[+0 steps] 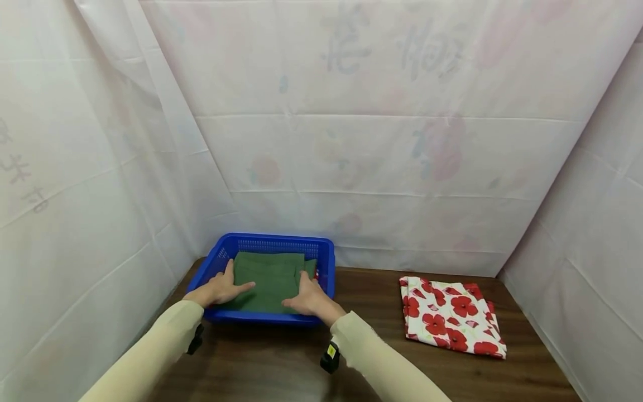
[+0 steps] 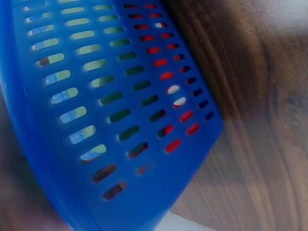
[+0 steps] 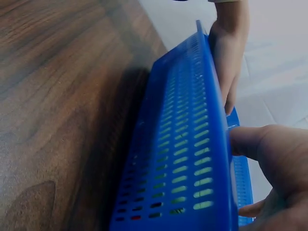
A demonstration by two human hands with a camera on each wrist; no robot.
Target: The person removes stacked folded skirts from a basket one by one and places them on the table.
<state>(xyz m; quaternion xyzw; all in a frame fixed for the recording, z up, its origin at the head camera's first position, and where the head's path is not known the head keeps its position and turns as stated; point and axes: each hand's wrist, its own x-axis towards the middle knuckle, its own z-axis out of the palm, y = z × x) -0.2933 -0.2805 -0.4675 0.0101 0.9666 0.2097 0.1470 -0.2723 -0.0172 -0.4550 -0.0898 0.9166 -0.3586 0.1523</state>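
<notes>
A folded green cloth [image 1: 266,285] lies in a blue plastic basket [image 1: 271,317] with slotted walls. On the cloth's left edge my left hand [image 1: 220,287] rests with thumb and fingers spread. Over its right side is my right hand [image 1: 311,297], thumb stretched inward, fingers fairly straight. In the right wrist view both hands reach over the rim of the basket [image 3: 178,130]; the fingertips are partly hidden. Red and white fabric shows beneath the green through slots of the basket wall [image 2: 130,185] in the left wrist view, where the left hand is hardly seen.
A folded white cloth with red flowers [image 1: 447,318] lies on the right of the dark wooden table [image 1: 261,363]. White printed sheets [image 1: 377,151] hang behind and on both sides; the basket stands close to the back one.
</notes>
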